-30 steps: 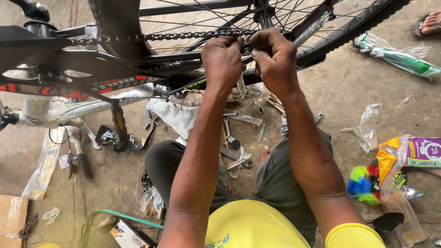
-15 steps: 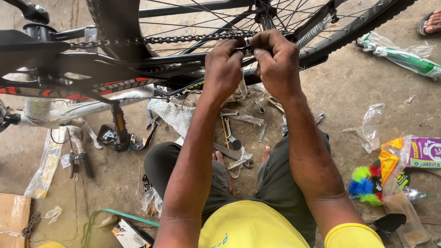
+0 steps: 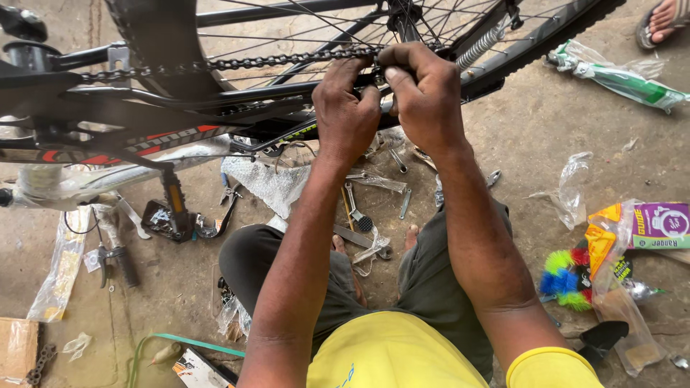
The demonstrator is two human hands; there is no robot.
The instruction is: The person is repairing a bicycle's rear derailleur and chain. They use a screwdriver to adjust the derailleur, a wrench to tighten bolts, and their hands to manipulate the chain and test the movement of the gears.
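A: Looking at the chain [image 3: 237, 63] first. Dark and greasy, running flat from 9 o'clock toward 12 across the upside-down bike frame [image 3: 144, 108], passing right in front of the spoked rear wheel [image 3: 345, 29]. Ending, or at least vanishing, behind the knuckles at 12.

B: Same here. Squinting at that spot and getting nothing, though. Pinch point totally covered by fingers, so no telling whether gripping a chain link, a bolt or a small tool. Wheel hub getting cut off by the top edge too, tyre [image 3: 546, 36] running out at 1 o'clock.

A: Left hand [image 3: 345, 115] curling tight, fingertips pressing up against the chain end, thumb tucked. Narrow, basically closed.

B: Right hand [image 3: 424, 93] doing the same just beside it, knuckles touching the left, fingers folded over something tiny at the chain line. Closed, but can't tell on what exactly.

A: Floor stuff: spanners [image 3: 356, 215] lying between the knees at 6, pedal [image 3: 169, 219] hanging at 8, colourful brush thing [image 3: 568, 276] at 4, plastic wrappers scattered around.
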